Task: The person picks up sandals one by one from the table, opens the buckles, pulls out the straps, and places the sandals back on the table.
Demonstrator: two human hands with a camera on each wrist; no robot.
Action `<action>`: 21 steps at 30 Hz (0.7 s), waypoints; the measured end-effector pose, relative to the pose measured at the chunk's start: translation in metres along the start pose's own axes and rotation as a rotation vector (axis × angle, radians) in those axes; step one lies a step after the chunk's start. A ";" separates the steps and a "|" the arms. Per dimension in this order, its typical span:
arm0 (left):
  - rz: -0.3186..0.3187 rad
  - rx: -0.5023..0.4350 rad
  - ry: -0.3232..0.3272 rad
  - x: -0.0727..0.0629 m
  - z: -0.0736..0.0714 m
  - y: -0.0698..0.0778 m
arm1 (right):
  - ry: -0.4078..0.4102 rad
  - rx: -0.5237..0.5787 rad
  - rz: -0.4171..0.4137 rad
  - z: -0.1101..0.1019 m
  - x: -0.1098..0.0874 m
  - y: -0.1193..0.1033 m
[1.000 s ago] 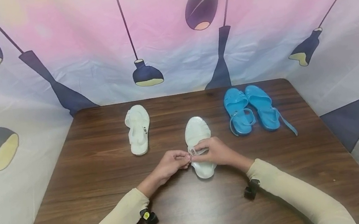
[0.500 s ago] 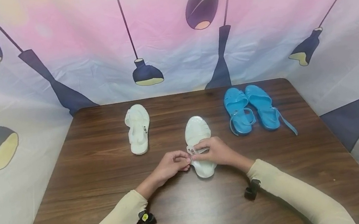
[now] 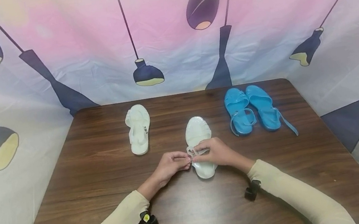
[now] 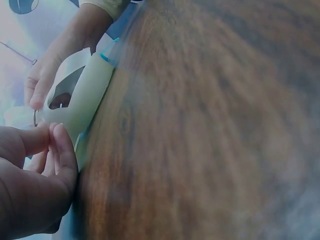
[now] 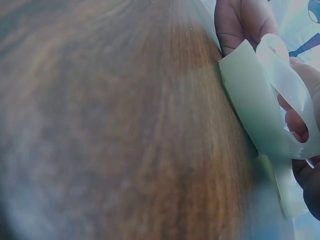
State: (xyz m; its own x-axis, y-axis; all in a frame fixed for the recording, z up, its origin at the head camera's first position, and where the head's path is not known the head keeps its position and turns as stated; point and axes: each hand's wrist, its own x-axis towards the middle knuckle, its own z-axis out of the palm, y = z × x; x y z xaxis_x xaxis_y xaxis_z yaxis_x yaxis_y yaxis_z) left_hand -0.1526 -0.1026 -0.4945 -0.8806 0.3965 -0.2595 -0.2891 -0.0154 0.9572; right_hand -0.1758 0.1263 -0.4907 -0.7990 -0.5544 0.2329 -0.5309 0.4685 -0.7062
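A white sandal (image 3: 197,128) lies sole down mid-table, its toe pointing away from me. At its left side my left hand (image 3: 173,166) pinches the ankle strap between thumb and fingertips. My right hand (image 3: 218,152) reaches over the sandal from the right and pinches the strap close by, beside the buckle. In the left wrist view the thin metal buckle (image 4: 35,117) shows between the two hands' fingertips. The right wrist view shows the sandal's heel (image 5: 245,85) and the looped strap (image 5: 292,92); the strap's end is hidden by the fingers.
A second white sandal (image 3: 139,129) lies at the back left with its strap across it. Two blue sandals (image 3: 238,111) stand side by side at the back right, one strap trailing on the wooden table (image 3: 194,214). A printed cloth (image 3: 84,33) hangs behind the table.
My left hand has shifted very slightly toward me at the strap. The right hand and all the sandals stay where they were.
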 end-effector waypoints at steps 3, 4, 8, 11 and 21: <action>0.000 -0.009 -0.020 0.001 0.000 -0.001 | -0.002 0.002 0.010 0.000 0.000 0.001; 0.002 -0.010 -0.028 0.002 0.000 -0.001 | -0.004 0.005 0.016 -0.001 0.000 0.000; 0.000 -0.003 -0.045 0.003 0.001 0.001 | -0.014 0.013 0.027 -0.002 0.000 0.000; -0.007 0.013 -0.031 0.002 0.002 0.002 | -0.025 0.012 0.014 -0.002 0.000 0.000; 0.091 -0.021 -0.023 -0.002 0.000 0.000 | -0.031 -0.002 0.003 0.000 0.001 0.000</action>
State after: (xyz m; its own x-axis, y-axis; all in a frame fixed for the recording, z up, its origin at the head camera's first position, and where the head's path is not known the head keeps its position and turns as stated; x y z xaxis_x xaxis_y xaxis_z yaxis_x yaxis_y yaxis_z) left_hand -0.1513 -0.1031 -0.4937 -0.8947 0.4137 -0.1686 -0.2167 -0.0718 0.9736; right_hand -0.1762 0.1255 -0.4906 -0.7916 -0.5740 0.2094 -0.5286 0.4715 -0.7058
